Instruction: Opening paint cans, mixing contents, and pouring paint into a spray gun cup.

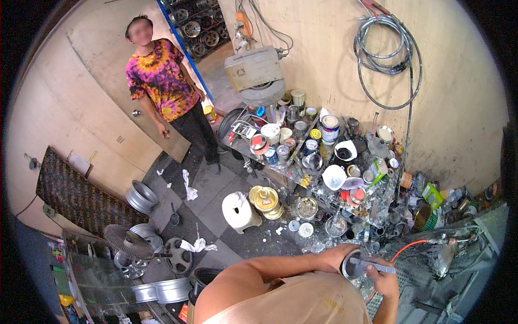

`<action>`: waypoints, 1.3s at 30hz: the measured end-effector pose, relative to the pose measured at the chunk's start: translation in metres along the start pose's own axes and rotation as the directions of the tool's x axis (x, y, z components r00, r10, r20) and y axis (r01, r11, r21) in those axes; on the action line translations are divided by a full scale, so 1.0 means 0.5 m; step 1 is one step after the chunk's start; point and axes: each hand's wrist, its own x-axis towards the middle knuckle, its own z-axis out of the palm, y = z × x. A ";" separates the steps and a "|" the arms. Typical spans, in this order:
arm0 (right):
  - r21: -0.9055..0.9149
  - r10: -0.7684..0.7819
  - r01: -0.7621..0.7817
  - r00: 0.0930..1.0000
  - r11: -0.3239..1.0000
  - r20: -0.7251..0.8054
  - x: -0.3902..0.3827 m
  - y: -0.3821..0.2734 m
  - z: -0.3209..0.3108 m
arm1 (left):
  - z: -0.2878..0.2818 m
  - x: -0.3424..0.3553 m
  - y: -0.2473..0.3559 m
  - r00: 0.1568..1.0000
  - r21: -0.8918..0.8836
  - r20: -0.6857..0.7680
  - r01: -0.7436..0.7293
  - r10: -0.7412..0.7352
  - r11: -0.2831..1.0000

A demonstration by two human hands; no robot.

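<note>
My left hand (337,257) is wrapped round the side of a small open metal can (345,268) with grey contents, held in front of my body. In my right hand (385,282) is a flat grey stirring stick (382,267), gripped near its outer end. The stick's other end reaches over the rim into the can. How deep it goes is hard to make out. Beyond my hands stands a bench (302,178) crowded with paint cans, cups and lids, among them a blue-and-white paint can (329,129).
A person in a tie-dye shirt (164,81) stands by the door at far left. A white stool (239,211) and gold tins (265,201) stand on the floor. Wheel rims (142,197) and a fan (129,241) are at left. An orange hose (408,245) runs at right.
</note>
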 end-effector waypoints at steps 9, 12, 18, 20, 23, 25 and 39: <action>-0.304 0.190 -0.241 0.964 0.922 -0.185 0.015 0.122 -0.059 | -0.088 0.061 0.092 0.958 -0.359 0.193 0.271 -0.213 0.893; -0.147 0.327 -0.352 0.930 0.924 -0.169 -0.025 0.164 -0.064 | -0.066 0.064 0.042 0.968 -0.201 0.111 0.245 -0.226 0.948; -0.236 0.497 -0.581 0.802 0.779 -0.331 -0.194 0.383 -0.002 | 0.018 0.077 -0.059 0.985 -0.082 0.068 0.166 -0.160 0.983; -0.120 0.674 -0.710 0.700 0.694 -0.238 -0.257 0.483 0.036 | 0.038 0.090 -0.101 0.982 -0.126 0.068 0.186 -0.179 0.974; -0.064 0.760 -0.783 0.617 0.619 -0.205 -0.436 0.674 0.115 | 0.063 0.158 -0.122 0.987 -0.200 -0.004 0.156 -0.160 0.967; -0.147 0.704 -0.710 0.703 0.689 -0.098 -0.723 0.901 0.183 | 0.109 0.237 -0.145 0.985 -0.214 -0.036 0.157 -0.169 0.964; 0.521 0.854 -0.689 0.487 0.504 -0.183 -0.606 0.801 -0.175 | 0.223 0.601 -0.385 0.712 -0.033 -0.591 0.448 -0.379 0.893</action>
